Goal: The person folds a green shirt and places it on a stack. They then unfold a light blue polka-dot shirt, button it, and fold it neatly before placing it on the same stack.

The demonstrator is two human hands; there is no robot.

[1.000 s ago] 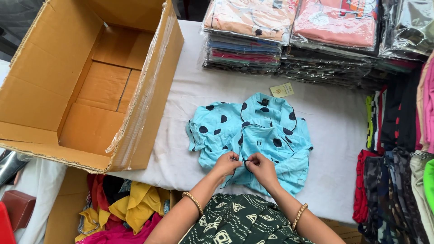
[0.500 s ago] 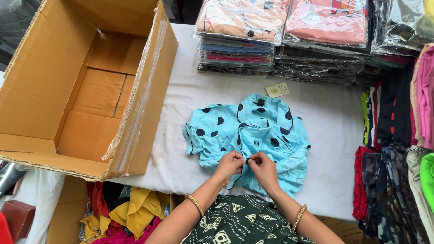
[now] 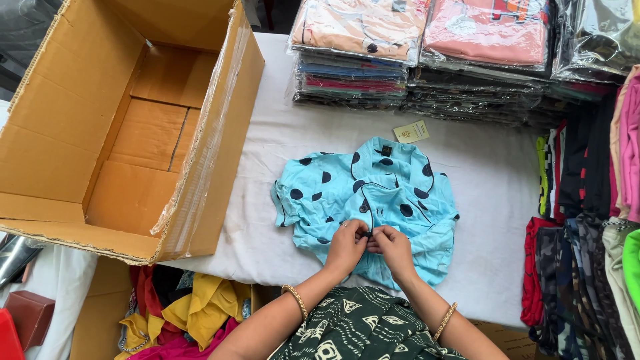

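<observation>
A light blue shirt with dark spots (image 3: 373, 200) lies spread on the white-covered table (image 3: 493, 180), with a small cream tag (image 3: 411, 131) at its collar. My left hand (image 3: 347, 245) and my right hand (image 3: 393, 248) meet at the shirt's front placket near the lower middle. Both pinch the fabric there, fingertips touching. A gold bangle sits on each wrist.
A large open cardboard box (image 3: 127, 127) lies at the left, empty inside. Stacks of bagged folded garments (image 3: 427, 53) line the table's far edge. Dark and colourful clothes (image 3: 587, 220) pile up at the right. Yellow and pink cloths (image 3: 187, 313) lie below the table.
My hands have stayed together on the shirt's front, shifting slightly along the placket. The view has drifted a little; the shirt has not moved.
</observation>
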